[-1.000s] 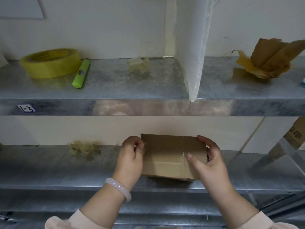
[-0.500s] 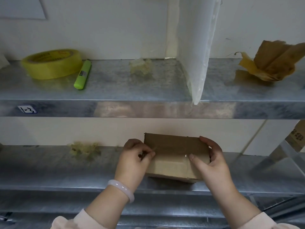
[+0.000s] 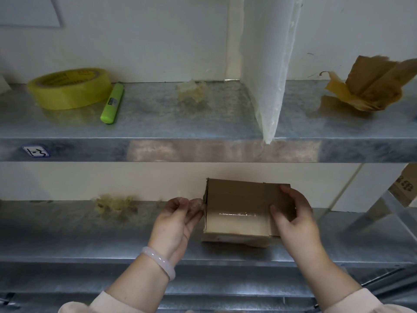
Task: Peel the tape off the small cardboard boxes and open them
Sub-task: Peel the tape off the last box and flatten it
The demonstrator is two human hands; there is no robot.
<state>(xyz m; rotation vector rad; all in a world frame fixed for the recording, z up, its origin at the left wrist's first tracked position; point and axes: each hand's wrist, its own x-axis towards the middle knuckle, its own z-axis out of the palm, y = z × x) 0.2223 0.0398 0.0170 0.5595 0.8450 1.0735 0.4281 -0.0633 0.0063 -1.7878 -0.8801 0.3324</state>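
The right hand (image 3: 293,220) grips the right end of a small cardboard box (image 3: 237,199). Its thumb lies across the near face and its fingers curl over the top right corner. The left hand (image 3: 178,220) sits just beside the box's left edge, palm turned inward and fingers loosely curved, with thumb and fingertips drawn close together at that edge. The fingertips are blurred, so whether they pinch anything cannot be told. A pale bracelet (image 3: 160,260) circles the left wrist, and light pink sleeves cover both forearms at the near edge of the view.

The box rests on the lower metal shelf (image 3: 67,240), towards the middle, tilted slightly. A strip of clear tape (image 3: 237,214) glints across its near face.

Left of the hands, far back on the same shelf, lies a crumpled wad of used tape (image 3: 115,206). At the right edge, part of another cardboard box (image 3: 406,188) shows.

On the upper metal shelf (image 3: 203,123), from left to right, are:
- a roll of yellow tape (image 3: 70,88)
- a green highlighter (image 3: 112,102) just beside it
- a second crumpled tape wad (image 3: 193,91)
- an upright white divider panel (image 3: 268,64)
- a crumpled piece of brown paper (image 3: 370,84)

A small handwritten label (image 3: 36,151) is stuck on the shelf's front lip at the left.
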